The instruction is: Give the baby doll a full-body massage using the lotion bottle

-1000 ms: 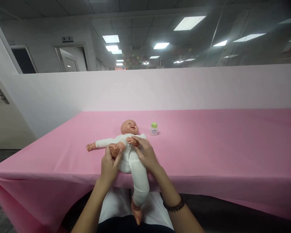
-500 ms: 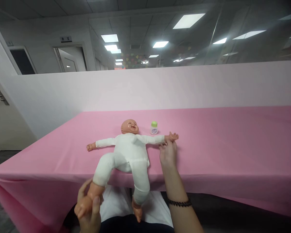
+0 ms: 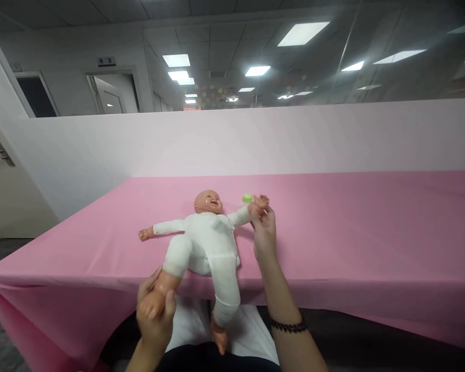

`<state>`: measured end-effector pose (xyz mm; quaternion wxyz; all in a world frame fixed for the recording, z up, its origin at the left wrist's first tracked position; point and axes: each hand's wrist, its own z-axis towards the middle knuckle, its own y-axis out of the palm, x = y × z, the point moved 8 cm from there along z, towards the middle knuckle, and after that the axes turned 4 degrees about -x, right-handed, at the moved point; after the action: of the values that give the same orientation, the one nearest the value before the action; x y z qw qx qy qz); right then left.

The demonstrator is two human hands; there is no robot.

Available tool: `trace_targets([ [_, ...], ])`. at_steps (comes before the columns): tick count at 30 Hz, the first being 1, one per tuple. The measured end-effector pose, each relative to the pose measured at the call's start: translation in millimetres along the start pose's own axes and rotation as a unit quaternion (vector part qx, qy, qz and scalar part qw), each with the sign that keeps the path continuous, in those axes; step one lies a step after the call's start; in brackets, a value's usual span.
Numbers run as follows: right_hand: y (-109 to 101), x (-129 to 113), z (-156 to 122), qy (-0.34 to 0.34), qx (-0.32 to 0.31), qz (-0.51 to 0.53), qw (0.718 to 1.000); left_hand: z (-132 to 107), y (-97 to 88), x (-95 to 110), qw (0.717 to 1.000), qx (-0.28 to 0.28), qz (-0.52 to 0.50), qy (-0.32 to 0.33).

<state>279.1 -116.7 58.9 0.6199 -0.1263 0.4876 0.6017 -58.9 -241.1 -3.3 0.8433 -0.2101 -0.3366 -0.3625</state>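
White-suited baby doll (image 3: 207, 245) on its back at the pink tablecloth's (image 3: 372, 232) near edge.
Your left hand (image 3: 155, 310) is clamped on its foot, your right hand (image 3: 264, 232) pinches its wrist; the body's long axis runs towards you.

pink-clothed table (image 3: 372, 232), doll (image 3: 209, 243) lying on it, green-capped bottle (image 3: 247, 198)

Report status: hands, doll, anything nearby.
Left hand gripping doll's foot. Right hand holding doll's wrist, arm raised. Doll on its back on table, legs over edge. Bottle just behind raised arm.
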Motion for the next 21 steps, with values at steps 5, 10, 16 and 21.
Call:
trace_targets([
  [5,63,-4,-35,-0.076,-0.263,-0.194,0.942,37,74.9,30,0.982,-0.187,-0.015,0.01],
  [10,66,15,-53,-0.098,-0.283,-0.29,0.909,30,105.3,29,0.969,-0.247,0.022,-0.017],
  [16,50,4,-38,-0.077,-0.147,-0.142,0.976,16,61.8,34,0.995,-0.097,-0.034,0.007],
  [21,-18,27,-25,-0.015,0.157,0.013,0.987,-11,4.1,4,0.998,0.043,-0.036,-0.037],
])
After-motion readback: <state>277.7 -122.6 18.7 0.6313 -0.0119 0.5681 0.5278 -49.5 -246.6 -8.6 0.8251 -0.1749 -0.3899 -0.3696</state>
